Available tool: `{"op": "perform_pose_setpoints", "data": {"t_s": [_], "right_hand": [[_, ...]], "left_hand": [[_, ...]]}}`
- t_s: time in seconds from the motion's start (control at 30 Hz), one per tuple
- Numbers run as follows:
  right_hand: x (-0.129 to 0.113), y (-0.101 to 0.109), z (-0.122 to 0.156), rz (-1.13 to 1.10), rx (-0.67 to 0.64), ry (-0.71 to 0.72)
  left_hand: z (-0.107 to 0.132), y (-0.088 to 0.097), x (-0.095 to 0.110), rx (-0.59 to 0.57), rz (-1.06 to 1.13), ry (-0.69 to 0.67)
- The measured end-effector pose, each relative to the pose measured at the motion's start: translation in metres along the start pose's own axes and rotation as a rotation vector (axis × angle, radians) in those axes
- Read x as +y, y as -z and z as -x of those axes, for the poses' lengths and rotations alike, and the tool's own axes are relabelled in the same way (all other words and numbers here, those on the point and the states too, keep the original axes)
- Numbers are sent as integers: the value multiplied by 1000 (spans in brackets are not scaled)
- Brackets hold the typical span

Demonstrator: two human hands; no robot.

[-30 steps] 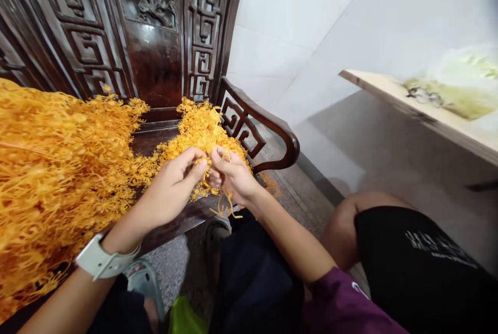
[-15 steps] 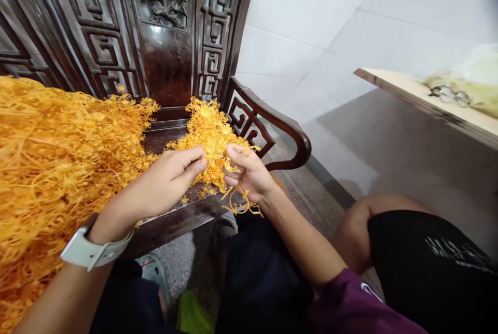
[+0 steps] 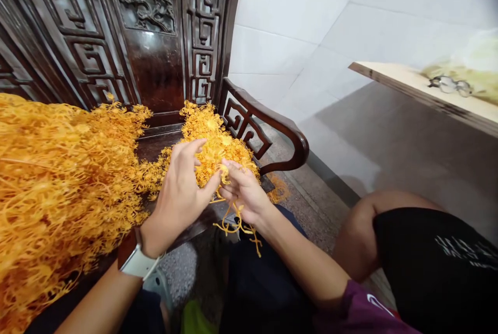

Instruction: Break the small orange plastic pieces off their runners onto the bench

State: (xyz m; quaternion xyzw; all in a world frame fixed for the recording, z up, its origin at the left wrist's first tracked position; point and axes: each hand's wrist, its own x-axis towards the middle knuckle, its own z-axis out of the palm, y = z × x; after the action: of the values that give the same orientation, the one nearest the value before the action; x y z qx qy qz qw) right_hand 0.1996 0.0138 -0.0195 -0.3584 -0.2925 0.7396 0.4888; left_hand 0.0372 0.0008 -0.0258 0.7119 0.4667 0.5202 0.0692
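My right hand (image 3: 245, 191) pinches a small orange plastic flower piece (image 3: 224, 174) between thumb and fingers. Thin orange plastic strands (image 3: 230, 226) dangle below that hand, partly hidden in its curled fingers. My left hand (image 3: 181, 189), with a watch at the wrist, is just to the left, its fingers spread and its thumb tip close to the flower piece; whether they touch I cannot tell. Behind both hands a heap of orange plastic flowers (image 3: 212, 131) lies at the right end of a dark wooden bench (image 3: 157, 142). A far larger pile of tangled orange flower sprays (image 3: 58, 183) fills the left.
A carved armrest (image 3: 286, 124) closes off the bench on the right. Beyond it, a wooden board (image 3: 389, 75) carries eyeglasses (image 3: 451, 85). Another person's bare knee and black clothing (image 3: 431, 266) are at lower right. Orange scraps (image 3: 278, 189) lie on the floor.
My left hand has opened out of a pinch and turned, thumb towards the right hand. My right hand has come slightly lower, still holding the plastic. The view has shifted slightly.
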Motion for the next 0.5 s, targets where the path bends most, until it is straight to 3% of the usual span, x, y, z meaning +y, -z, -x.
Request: {"op": "perform_pose_setpoints", "data": {"t_s": [0.1,0.2,0.27,0.37,0.43,0.5], "right_hand": [[-2,1,1,8,42,32],[-6,3,2,21,29,56],[-8,4,2,-1,-13,42],[-10,4,1,-67,-47,10],[-9,3,-1,-112,-63,-13],[-12,2,-6,-142,-101,-32]], "left_hand": [[-1,6,-4,-99,-111,-239],[-2,12,-5,-183,-80,-287],[-2,13,-3,-210,21,-151],[-3,9,2,-350,283,202],[-5,6,6,-424,545,417],[-9,6,10,-427,849,581]]}}
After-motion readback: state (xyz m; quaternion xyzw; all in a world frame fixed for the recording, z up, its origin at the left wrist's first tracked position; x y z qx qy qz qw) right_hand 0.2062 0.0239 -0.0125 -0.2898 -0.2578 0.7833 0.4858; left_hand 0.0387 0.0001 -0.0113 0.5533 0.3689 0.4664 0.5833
